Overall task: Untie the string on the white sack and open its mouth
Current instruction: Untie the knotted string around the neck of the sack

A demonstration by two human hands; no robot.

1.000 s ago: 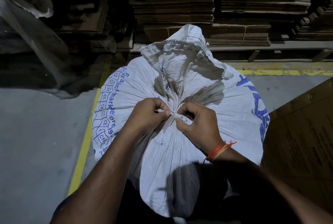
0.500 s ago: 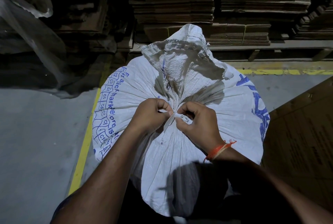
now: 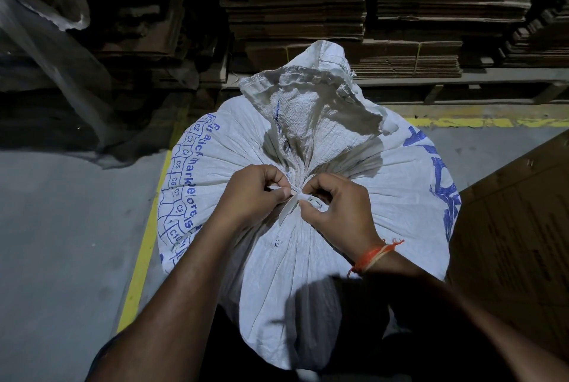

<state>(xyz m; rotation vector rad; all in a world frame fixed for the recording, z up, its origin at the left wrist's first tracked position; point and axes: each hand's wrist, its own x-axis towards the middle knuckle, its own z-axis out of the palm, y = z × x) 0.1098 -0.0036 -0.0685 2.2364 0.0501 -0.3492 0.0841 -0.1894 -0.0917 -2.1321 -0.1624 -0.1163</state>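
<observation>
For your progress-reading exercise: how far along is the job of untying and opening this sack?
Done: nothing visible; the white sack is cinched at its neck. In hand: left hand and right hand pinch the string at the knot, one flat tail hanging free. Left: loosening the knot, pulling the string off, spreading the mouth.

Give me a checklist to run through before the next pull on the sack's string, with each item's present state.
1. Left hand pinches the string: ok.
2. Right hand pinches the string at the knot: ok.
3. Knot loosened: cannot tell, the fingers cover it.
4. Neck of the white sack released: not ok, the cloth is gathered tight at the tie.
5. Sack mouth open: not ok, only the loose top above the tie flares.
6. Sack upright and steady on the floor: ok.
</observation>
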